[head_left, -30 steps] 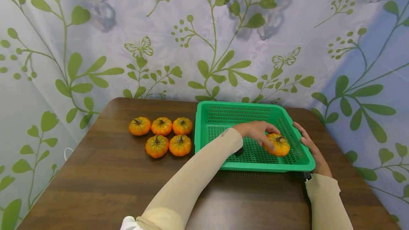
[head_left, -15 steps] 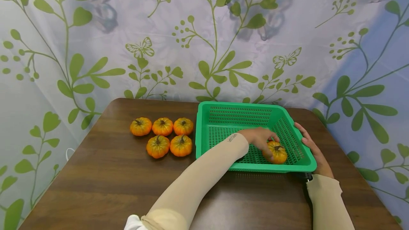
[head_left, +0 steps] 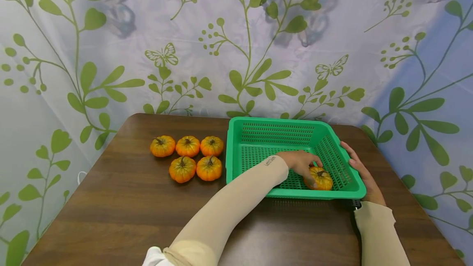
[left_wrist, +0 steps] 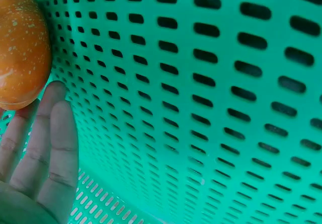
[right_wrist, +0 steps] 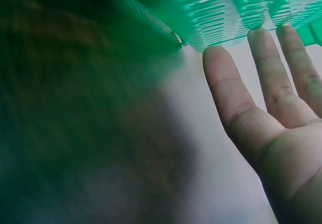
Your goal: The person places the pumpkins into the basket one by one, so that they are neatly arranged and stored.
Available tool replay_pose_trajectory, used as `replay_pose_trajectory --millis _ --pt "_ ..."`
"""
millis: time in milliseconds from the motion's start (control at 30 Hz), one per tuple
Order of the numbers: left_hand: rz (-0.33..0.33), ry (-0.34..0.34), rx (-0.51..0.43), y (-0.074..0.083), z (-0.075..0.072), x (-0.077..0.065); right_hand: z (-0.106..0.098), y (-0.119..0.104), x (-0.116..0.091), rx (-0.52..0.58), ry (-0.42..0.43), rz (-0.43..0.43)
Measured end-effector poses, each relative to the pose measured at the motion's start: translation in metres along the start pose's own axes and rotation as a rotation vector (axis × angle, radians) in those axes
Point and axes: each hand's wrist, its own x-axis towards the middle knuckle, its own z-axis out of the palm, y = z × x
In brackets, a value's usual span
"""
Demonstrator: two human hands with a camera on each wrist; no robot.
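Observation:
My left hand (head_left: 301, 163) reaches into a green plastic basket (head_left: 292, 194) and holds a small orange pumpkin (head_left: 322, 179) near its front right corner. Thumb and fingers lie on either side of the pumpkin. In the left wrist view the pumpkin (left_wrist: 22, 48) is at the upper left beside the slotted wall, with several fairly straight fingers (left_wrist: 37, 158) below it. My right hand (head_left: 363, 175) rests along the outside of the basket's right wall. Its fingers (right_wrist: 269, 68) look straight in the right wrist view, their tips at the green slotted wall.
Several small orange pumpkins (head_left: 187, 146) stand in two rows on the brown wooden table (head_left: 111, 200), left of the basket. A leaf-patterned cloth (head_left: 207, 52) hangs behind the table. A dark strap or cord (head_left: 356, 204) shows by the right wrist.
My left hand has lowered the pumpkin toward the basket's floor, a little nearer the front wall. The right hand has stayed at the basket's side. The other pumpkins have not moved.

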Motion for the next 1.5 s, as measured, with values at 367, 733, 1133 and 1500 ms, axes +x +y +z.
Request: replay_pose_trajectory --millis 367,733,1133,1500 --pt "0.028 -0.02 -0.023 0.003 -0.003 -0.004 -0.002 0.0 -0.001 -0.014 -0.014 0.01" --pt "0.04 -0.017 -0.058 0.003 -0.013 -0.008 -0.001 0.001 -0.001 -0.013 -0.029 -0.007" --pt "0.135 0.007 -0.097 0.005 -0.032 -0.018 -0.001 0.002 0.001 -0.007 -0.036 -0.016" --pt "0.21 0.056 -0.184 -0.002 -0.05 -0.04 -0.001 0.001 0.0 -0.028 0.0 0.008"
